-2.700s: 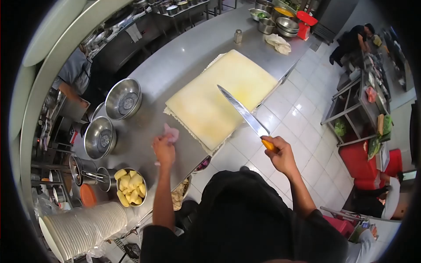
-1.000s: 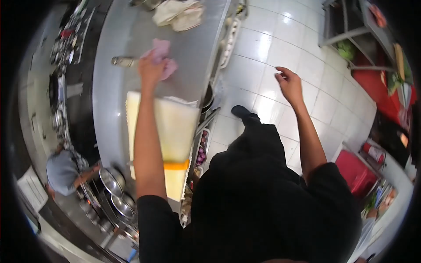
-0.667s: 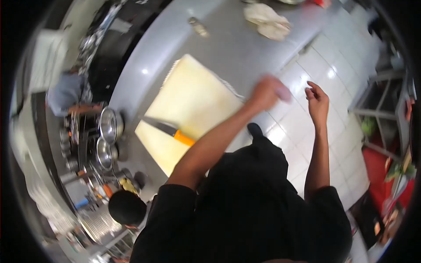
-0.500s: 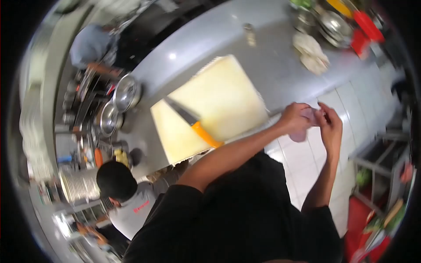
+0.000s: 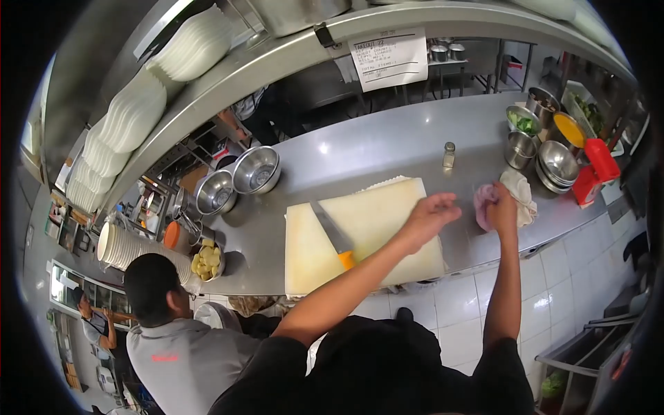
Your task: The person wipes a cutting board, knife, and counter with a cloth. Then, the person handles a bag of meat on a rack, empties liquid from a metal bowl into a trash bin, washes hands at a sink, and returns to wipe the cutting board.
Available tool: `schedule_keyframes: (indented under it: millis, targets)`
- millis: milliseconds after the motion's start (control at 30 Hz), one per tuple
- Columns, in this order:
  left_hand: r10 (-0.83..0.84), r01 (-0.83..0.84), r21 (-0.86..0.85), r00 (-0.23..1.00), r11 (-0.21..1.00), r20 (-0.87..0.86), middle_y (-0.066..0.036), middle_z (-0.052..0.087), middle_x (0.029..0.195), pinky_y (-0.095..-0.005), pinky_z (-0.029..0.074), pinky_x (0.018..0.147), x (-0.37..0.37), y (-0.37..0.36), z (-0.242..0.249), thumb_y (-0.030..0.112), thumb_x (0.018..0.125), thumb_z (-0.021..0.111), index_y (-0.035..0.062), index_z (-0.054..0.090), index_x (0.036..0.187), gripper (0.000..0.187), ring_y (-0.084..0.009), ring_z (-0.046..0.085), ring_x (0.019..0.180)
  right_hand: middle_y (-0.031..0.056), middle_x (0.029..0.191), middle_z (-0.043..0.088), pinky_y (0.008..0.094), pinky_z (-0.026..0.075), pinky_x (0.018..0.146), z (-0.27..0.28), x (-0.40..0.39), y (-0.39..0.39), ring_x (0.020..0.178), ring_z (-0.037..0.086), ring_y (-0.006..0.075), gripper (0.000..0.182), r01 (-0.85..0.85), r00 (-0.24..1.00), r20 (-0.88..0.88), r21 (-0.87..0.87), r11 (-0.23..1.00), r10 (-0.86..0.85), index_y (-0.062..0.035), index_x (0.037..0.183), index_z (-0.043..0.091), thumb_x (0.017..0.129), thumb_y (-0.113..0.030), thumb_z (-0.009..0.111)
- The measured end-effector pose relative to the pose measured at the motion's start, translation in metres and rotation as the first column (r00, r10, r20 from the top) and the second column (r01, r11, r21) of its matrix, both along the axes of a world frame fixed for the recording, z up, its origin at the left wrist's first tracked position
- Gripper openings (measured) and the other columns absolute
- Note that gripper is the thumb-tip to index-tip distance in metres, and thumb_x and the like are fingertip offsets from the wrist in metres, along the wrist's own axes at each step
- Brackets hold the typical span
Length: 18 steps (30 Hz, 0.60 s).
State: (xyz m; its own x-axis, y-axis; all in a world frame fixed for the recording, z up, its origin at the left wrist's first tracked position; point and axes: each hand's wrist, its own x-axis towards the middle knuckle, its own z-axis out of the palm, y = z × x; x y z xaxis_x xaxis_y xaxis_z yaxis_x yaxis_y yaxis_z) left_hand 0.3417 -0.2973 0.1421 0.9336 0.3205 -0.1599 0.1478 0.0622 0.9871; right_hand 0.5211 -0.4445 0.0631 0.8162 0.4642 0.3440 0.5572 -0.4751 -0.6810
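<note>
My right hand (image 5: 503, 211) is closed on a crumpled pinkish-purple cloth (image 5: 483, 205) at the counter's right part, close against a folded white cloth (image 5: 519, 195). My left hand (image 5: 430, 220) hovers over the right side of the cutting board (image 5: 387, 211), its fingers stretched out and holding nothing. A knife (image 5: 332, 228) with an orange handle lies flat on the board's left half. My left forearm hides part of the board, and perhaps the end of the handle.
Steel bowls (image 5: 256, 170) sit at the left of the counter (image 5: 360, 149). A small shaker (image 5: 449, 155) stands behind the board. More steel bowls (image 5: 557, 162) and a red object (image 5: 599, 169) occupy the right end. A co-worker in a grey shirt (image 5: 187, 353) is close on my left.
The view has swung upward. My right hand has carried the pinkish-purple cloth from in front of the counter's edge to beside the white cloth. My left hand has come off it and opened.
</note>
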Motion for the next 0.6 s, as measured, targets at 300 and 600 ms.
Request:
schedule_keyframes:
  millis: [300,600]
  targets:
    - [0.464,-0.697,0.159,0.612,0.699,0.640,-0.009,0.049,0.116,-0.0280,0.043,0.085,-0.023,0.042,0.094,0.008,0.080,0.071,0.0039,0.049,0.103,0.032,-0.0167,0.052,0.098,0.0151,0.089,0.059,0.0444,0.045,0.076,-0.074,-0.006,0.057,0.085,0.058,0.0333,0.027,0.016,0.967,0.243,-0.363,0.932,0.078,-0.0103,0.097,0.063,0.070,-0.016,0.060]
    - [0.092,-0.703,0.380,0.533,0.601,0.841,-0.001,0.057,0.077,-0.0219,0.043,0.061,-0.023,0.047,0.168,-0.003,0.080,0.064,0.0025,0.057,0.084,0.010,-0.0070,0.052,0.071,0.0132,0.097,0.061,0.0410,0.042,0.079,-0.075,-0.050,0.033,0.093,0.056,0.0311,0.031,-0.038,0.952,0.289,-0.201,0.979,0.096,-0.0116,0.095,0.066,0.065,-0.008,0.062]
